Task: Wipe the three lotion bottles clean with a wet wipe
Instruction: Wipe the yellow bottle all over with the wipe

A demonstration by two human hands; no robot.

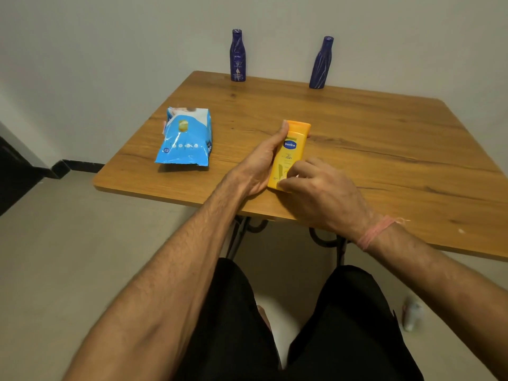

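Observation:
A yellow Vaseline lotion bottle (290,149) lies flat near the front of the wooden table (384,149), cap pointing away from me. My left hand (261,163) grips its left side, thumb up by the cap. My right hand (321,188) presses on its lower end, fingers curled; a small bit of white shows under the fingertips, too little to tell what it is. Two dark blue lotion bottles stand upright at the table's far edge, one at the left (237,56) and one at the right (321,63). A blue wet wipe pack (185,138) lies left of the yellow bottle.
The table stands against a pale wall, with black metal legs (239,237) under it. My legs in black shorts are below the front edge. A small white object (412,316) lies on the floor at the lower right.

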